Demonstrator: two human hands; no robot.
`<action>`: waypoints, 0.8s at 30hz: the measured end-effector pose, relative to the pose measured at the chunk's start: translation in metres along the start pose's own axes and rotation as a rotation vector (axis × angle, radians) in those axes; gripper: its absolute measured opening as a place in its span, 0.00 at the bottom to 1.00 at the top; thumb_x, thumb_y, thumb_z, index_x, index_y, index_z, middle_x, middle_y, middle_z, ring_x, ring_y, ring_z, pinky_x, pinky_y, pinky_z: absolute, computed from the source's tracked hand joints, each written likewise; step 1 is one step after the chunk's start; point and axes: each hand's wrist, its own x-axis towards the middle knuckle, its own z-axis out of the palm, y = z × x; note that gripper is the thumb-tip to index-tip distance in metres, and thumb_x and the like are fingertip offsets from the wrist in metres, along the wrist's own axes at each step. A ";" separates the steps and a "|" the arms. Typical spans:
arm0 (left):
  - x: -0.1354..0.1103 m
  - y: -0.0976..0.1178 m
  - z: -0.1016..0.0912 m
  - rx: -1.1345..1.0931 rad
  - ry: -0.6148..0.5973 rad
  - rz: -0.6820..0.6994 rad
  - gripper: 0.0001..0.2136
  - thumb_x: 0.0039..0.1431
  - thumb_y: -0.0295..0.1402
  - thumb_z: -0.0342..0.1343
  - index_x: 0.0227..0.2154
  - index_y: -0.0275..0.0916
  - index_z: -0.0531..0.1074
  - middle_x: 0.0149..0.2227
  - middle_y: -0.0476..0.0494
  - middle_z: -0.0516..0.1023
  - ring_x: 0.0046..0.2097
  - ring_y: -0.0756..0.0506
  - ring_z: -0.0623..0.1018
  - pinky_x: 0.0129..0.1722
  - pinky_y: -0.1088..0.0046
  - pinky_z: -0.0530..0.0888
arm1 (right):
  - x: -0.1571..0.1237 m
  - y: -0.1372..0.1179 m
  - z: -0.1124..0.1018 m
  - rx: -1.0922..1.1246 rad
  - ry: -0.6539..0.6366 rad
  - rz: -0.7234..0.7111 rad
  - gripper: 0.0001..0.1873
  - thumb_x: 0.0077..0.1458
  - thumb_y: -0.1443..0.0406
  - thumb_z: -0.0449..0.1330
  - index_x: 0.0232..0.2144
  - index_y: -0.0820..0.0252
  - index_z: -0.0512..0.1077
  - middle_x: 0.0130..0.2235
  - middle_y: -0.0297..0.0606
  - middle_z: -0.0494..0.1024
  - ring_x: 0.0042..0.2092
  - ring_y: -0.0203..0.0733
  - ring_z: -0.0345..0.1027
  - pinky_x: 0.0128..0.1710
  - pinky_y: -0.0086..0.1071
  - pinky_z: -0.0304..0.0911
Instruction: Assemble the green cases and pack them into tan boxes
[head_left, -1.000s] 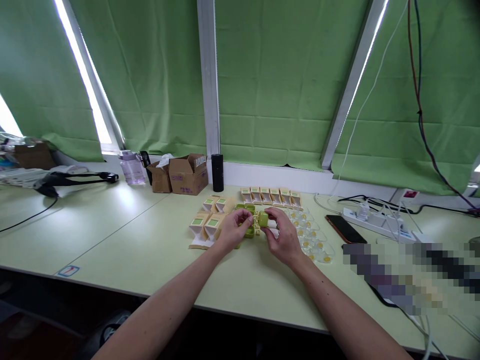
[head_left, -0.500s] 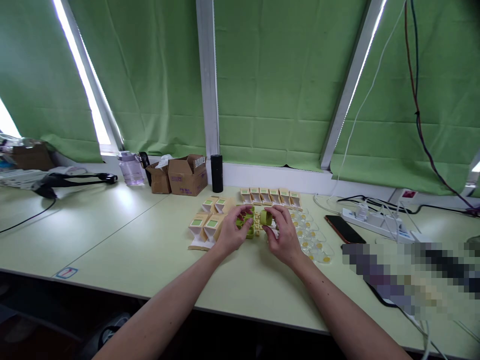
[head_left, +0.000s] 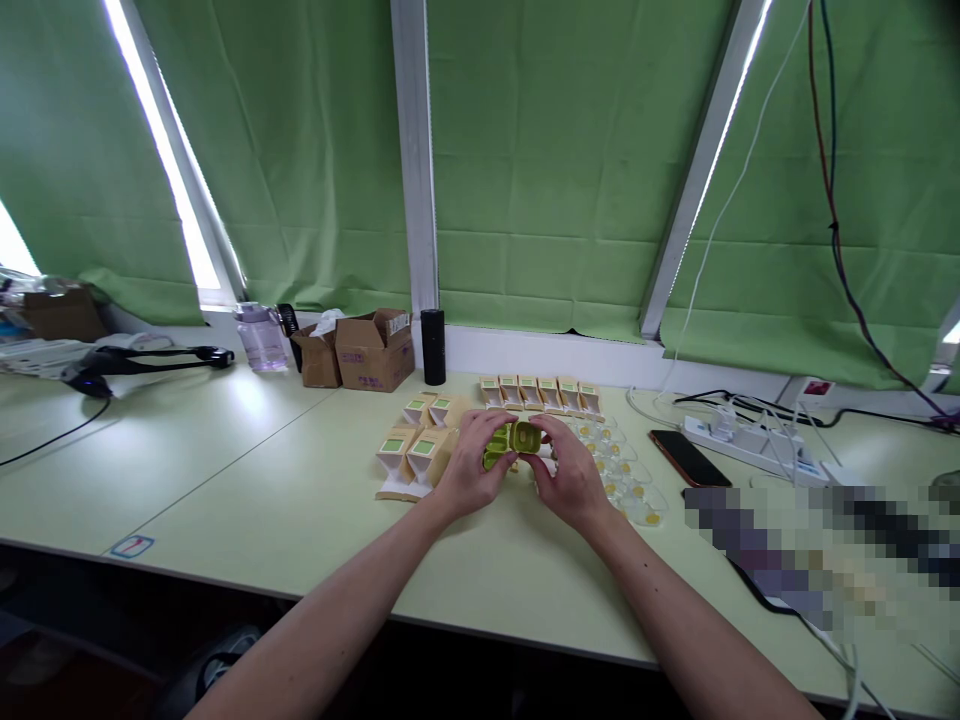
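Note:
A small green open box [head_left: 526, 436] is held up off the table, tilted so that its hollow inside faces me. My right hand [head_left: 571, 470] pinches its right side between thumb and fingers. At its left edge, the fingertips and thumb of my left hand [head_left: 474, 465] close on the same box. More green boxes [head_left: 495, 447] stand just behind my left fingers, partly hidden. Folded cardboard pieces with green squares [head_left: 424, 450] lie left of my left hand. Clear plastic pieces with yellow spots [head_left: 626, 475] are spread to the right of my right hand.
A row of folded cardboard pieces [head_left: 540, 395] stands at the back. Farther left are a black cylinder [head_left: 433, 347], brown cartons [head_left: 375, 350] and a purple water jug [head_left: 261, 338]. A phone [head_left: 688, 458] and a power strip [head_left: 754, 450] with cables lie at the right.
My left hand has moved right from the group of green boxes to the held one. The held box has turned, so its open inside now faces me.

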 end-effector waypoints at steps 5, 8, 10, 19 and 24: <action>0.000 0.000 -0.001 0.007 -0.007 -0.029 0.18 0.67 0.32 0.60 0.59 0.42 0.73 0.56 0.34 0.80 0.59 0.33 0.75 0.61 0.49 0.73 | 0.001 -0.001 -0.004 -0.031 -0.010 -0.044 0.23 0.69 0.67 0.60 0.64 0.51 0.65 0.58 0.50 0.80 0.61 0.56 0.76 0.55 0.54 0.79; -0.001 -0.001 -0.001 0.013 -0.011 -0.020 0.19 0.67 0.31 0.60 0.59 0.42 0.72 0.56 0.34 0.79 0.59 0.33 0.74 0.61 0.50 0.73 | 0.003 -0.004 -0.006 -0.072 -0.009 -0.073 0.18 0.69 0.68 0.60 0.59 0.52 0.70 0.58 0.51 0.80 0.60 0.56 0.77 0.57 0.54 0.78; -0.001 -0.001 -0.001 0.014 -0.013 -0.003 0.19 0.67 0.31 0.60 0.60 0.41 0.71 0.56 0.34 0.79 0.59 0.33 0.74 0.60 0.50 0.74 | 0.004 -0.006 -0.006 -0.093 -0.009 -0.085 0.15 0.69 0.69 0.59 0.56 0.52 0.72 0.57 0.51 0.80 0.60 0.56 0.77 0.56 0.53 0.79; -0.002 -0.004 0.001 0.027 0.003 0.065 0.20 0.67 0.28 0.60 0.60 0.43 0.70 0.56 0.36 0.79 0.58 0.33 0.75 0.59 0.47 0.74 | 0.004 -0.005 -0.005 -0.119 -0.005 -0.124 0.17 0.69 0.71 0.59 0.56 0.54 0.73 0.57 0.54 0.79 0.57 0.55 0.78 0.51 0.49 0.80; -0.002 -0.005 0.002 0.045 0.017 0.086 0.20 0.67 0.29 0.60 0.60 0.43 0.70 0.55 0.36 0.80 0.57 0.34 0.76 0.58 0.47 0.75 | 0.003 -0.005 -0.004 -0.120 -0.005 -0.123 0.18 0.68 0.72 0.59 0.57 0.54 0.73 0.57 0.54 0.79 0.55 0.56 0.78 0.50 0.50 0.80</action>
